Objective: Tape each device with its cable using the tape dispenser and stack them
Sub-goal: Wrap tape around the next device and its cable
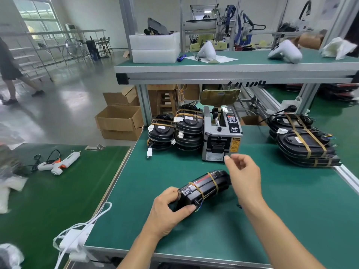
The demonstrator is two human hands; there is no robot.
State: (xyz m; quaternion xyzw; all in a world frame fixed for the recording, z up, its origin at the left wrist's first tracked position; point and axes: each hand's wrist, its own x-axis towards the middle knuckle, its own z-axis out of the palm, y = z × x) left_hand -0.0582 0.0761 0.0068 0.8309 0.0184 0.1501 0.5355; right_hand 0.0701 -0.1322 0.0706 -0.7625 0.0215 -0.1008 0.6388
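While the left hand grips the taped device mid-table, the right hand hovers empty, fingers loosely curled, just before the tape dispenser, stacks flanking.

A glossy grey floor spreads at ten o'clock, lit by big windows, behind green-topped surfaces.
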